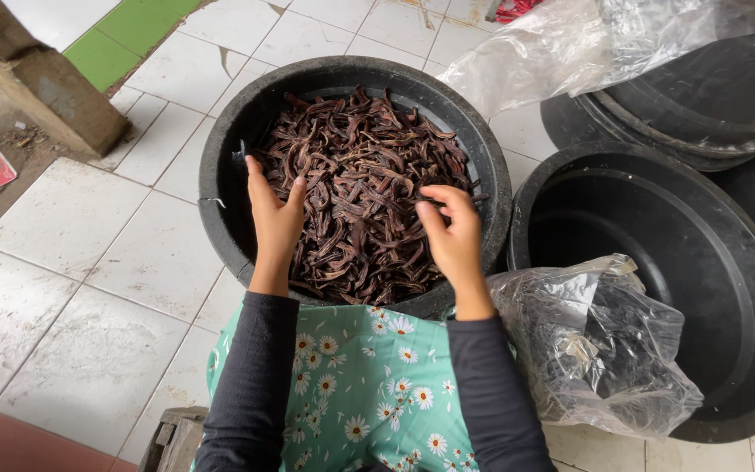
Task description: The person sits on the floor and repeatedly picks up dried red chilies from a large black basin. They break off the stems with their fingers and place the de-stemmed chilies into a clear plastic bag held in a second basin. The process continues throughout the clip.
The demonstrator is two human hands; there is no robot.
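Note:
A round black basin on the tiled floor is filled with a heap of dark brown dried pods. My left hand rests flat on the left side of the heap, fingers together and pointing away from me. My right hand hovers over the right side of the heap, its fingers curled and pinching one thin pod. Both forearms wear dark sleeves over a green floral cloth.
A second black basin, with nothing inside, stands to the right, with a crumpled clear plastic bag over its near rim. More stacked black basins lie behind under a plastic sheet. A concrete post stands at far left.

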